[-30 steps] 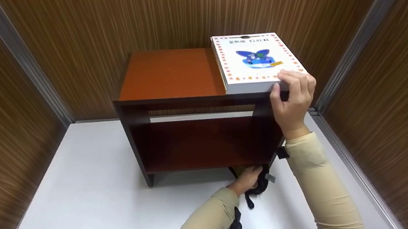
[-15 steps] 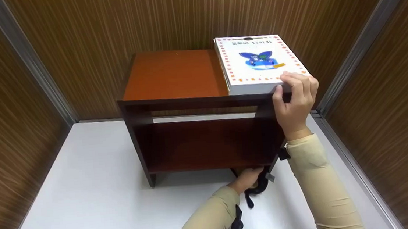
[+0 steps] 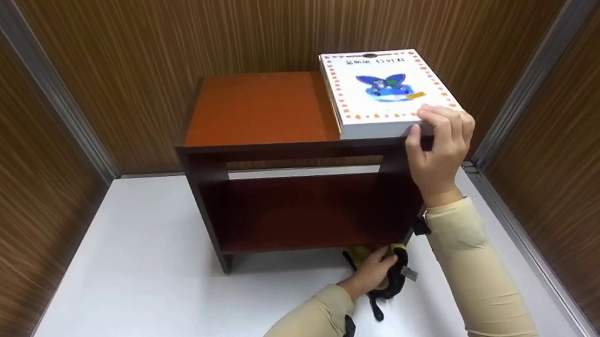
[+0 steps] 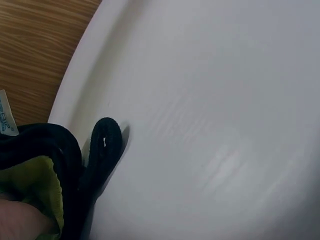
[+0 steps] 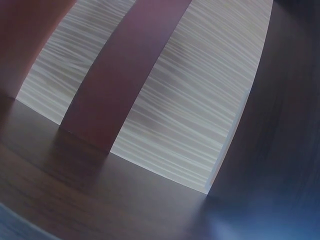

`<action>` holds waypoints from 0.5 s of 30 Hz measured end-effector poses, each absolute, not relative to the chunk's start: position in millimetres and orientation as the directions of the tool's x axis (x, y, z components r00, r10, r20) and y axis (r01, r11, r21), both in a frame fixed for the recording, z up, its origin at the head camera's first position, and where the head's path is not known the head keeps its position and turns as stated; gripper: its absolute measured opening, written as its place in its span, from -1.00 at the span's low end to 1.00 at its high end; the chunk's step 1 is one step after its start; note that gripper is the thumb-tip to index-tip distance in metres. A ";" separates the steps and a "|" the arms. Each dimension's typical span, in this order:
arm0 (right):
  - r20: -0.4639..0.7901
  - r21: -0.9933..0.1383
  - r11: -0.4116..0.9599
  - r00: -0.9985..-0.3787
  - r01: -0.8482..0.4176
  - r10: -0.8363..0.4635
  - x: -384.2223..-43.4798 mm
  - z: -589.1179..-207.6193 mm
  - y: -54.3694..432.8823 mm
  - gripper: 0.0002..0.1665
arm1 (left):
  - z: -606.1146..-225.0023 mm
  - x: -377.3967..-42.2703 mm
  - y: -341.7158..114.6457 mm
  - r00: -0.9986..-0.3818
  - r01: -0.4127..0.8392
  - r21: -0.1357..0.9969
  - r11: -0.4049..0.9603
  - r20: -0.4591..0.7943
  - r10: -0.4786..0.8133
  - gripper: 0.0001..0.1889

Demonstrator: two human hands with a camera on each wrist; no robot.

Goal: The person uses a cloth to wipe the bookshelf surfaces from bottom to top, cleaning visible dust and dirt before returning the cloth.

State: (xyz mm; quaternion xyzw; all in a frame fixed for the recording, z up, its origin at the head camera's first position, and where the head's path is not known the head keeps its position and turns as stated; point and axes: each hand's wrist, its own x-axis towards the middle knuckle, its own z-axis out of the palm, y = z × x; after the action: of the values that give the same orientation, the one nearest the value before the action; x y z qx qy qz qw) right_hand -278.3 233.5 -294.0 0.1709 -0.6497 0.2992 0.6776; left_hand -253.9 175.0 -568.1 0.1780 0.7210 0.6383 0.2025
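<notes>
A small brown shelf unit (image 3: 304, 211) stands on the white floor, with thick books (image 3: 385, 87) stacked on the right of its top. The top cover is white with a blue butterfly picture. My right hand (image 3: 442, 148) holds the books' front right corner, fingertips on the cover and thumb at the front edge. Down at the unit's lower right, my left hand (image 3: 371, 273) grips a yellow-green cloth (image 4: 35, 180) with thick black edging and a hanging loop. In the head view, part of the cloth is hidden by the hand and the unit's bottom board.
Wood-patterned panels (image 3: 244, 27) enclose the space at the back and both sides. White floor (image 3: 127, 303) spreads to the left of the unit. In the right wrist view, the unit's dark boards (image 5: 125, 75) show with wall panel between them.
My left hand has come slightly down and to the right, and more of the yellow-green cloth shows below the unit. The right hand stays at the books' corner; the whole head view shifts slightly.
</notes>
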 end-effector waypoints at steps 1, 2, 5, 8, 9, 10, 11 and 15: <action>0.983 -0.158 0.763 -0.026 -0.626 0.183 -277.8 -293.9 233.5 -0.77 | -568.5 -254.4 176.2 -0.854 -0.011 0.994 0.111 -0.067 0.515 -0.46; 0.983 -0.159 0.764 -0.028 -0.626 0.182 -277.3 -293.8 233.4 -0.77 | -569.0 -255.1 177.4 -0.854 -0.017 0.995 0.101 -0.067 0.516 -0.47; 0.983 -0.162 0.764 -0.036 -0.625 0.179 -276.1 -293.5 232.9 -0.77 | -569.7 -258.4 180.5 -0.856 -0.012 0.996 0.092 -0.058 0.514 -0.49; 0.983 -0.164 0.763 -0.039 -0.625 0.179 -275.1 -292.5 232.5 -0.78 | -569.1 -262.7 182.6 -0.857 0.023 0.993 0.119 -0.042 0.514 -0.51; 0.983 -0.164 0.763 -0.040 -0.625 0.179 -274.8 -292.1 232.4 -0.78 | -568.8 -264.2 183.0 -0.859 0.035 0.990 0.137 -0.040 0.510 -0.51; 0.983 -0.165 0.764 -0.042 -0.624 0.178 -274.6 -291.8 232.4 -0.78 | -568.4 -265.8 183.4 -0.865 0.042 0.986 0.161 -0.045 0.500 -0.51; 0.983 -0.166 0.765 -0.044 -0.623 0.177 -274.3 -291.6 232.4 -0.78 | -568.0 -267.3 183.8 -0.871 0.047 0.982 0.181 -0.049 0.490 -0.53; 0.984 -0.167 0.766 -0.051 -0.621 0.173 -272.5 -290.4 231.8 -0.79 | -566.3 -271.7 185.4 -0.899 0.005 0.968 0.251 -0.106 0.425 -0.55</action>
State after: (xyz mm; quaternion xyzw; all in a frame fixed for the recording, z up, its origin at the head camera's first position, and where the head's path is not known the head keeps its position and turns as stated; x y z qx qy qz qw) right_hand -272.5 231.8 -290.4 0.1694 -0.6614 0.2972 0.6675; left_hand -271.7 185.4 -566.3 0.1395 0.7709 0.5960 0.1763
